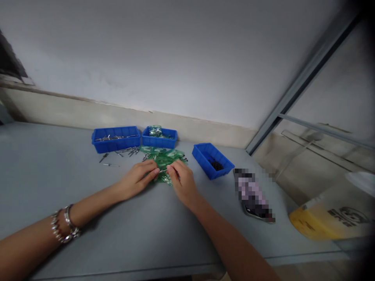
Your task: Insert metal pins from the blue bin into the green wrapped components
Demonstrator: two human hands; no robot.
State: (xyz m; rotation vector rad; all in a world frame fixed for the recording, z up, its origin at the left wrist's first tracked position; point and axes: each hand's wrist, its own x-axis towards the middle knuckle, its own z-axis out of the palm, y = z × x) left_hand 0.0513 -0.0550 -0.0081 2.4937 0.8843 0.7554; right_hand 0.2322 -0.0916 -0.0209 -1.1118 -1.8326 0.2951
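Grey table [43,171]; left hand [137,178] and right hand [181,181] both pinched shut on one small metal pin [163,171] over green packets [163,157]; blue bins [115,138] far side.

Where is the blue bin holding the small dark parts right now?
In the head view, the blue bin with dark parts sits on the grey table, beside the right hand, between the green packet pile and the blurred phone.
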